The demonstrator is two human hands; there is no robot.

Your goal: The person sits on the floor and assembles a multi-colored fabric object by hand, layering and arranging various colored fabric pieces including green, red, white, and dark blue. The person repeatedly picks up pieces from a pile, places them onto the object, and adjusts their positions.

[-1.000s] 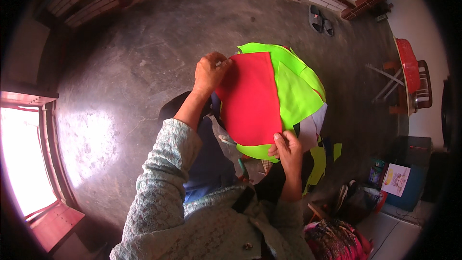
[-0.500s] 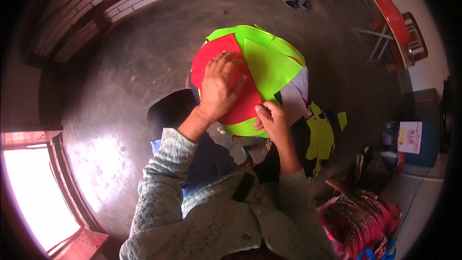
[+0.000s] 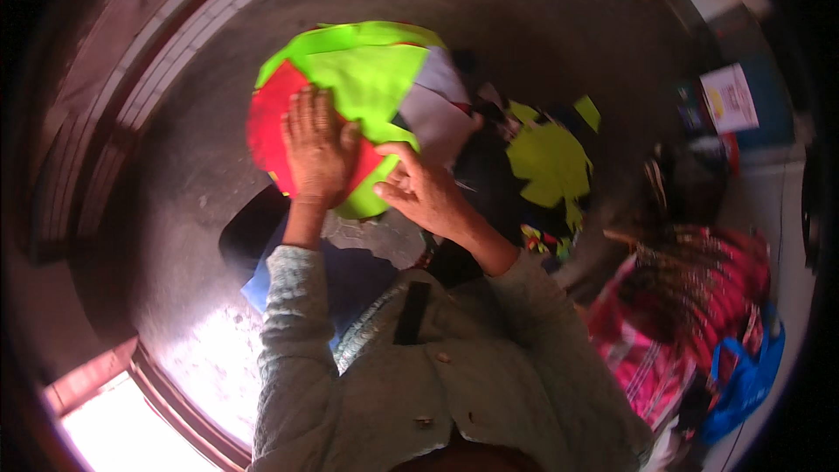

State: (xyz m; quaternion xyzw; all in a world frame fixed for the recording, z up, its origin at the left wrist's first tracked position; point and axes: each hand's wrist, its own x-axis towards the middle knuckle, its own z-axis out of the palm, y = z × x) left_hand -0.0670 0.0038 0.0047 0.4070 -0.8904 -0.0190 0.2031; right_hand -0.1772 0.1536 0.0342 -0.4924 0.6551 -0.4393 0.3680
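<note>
l hand (image 3: pixel 320 156) flat on red cloth (image 3: pixel 271 127), whose long axis slants from ahead of l fingertips back twd r hand (image 3: pixel 426 195), thumb & index parted; hands apart, green cloth (image 3: pixel 363 79) ahead btwn.

The left hand (image 3: pixel 319 144) lies on a cloth (image 3: pixel 269 127) at the left of the pile (image 3: pixel 367 74), with the right hand (image 3: pixel 426 192) just right of it at the pile's near edge. Scraps (image 3: pixel 552 162) lie to the right of the pile, and farther right a sheet (image 3: pixel 729 98) rests on a box (image 3: pixel 771 114). Nearer on the right is a bundle (image 3: pixel 699 288) with a bag (image 3: pixel 747 380) beside it, while the wall (image 3: pixel 166 74) stands ahead to the left and an opening (image 3: pixel 131 433) is at the near left.
</note>
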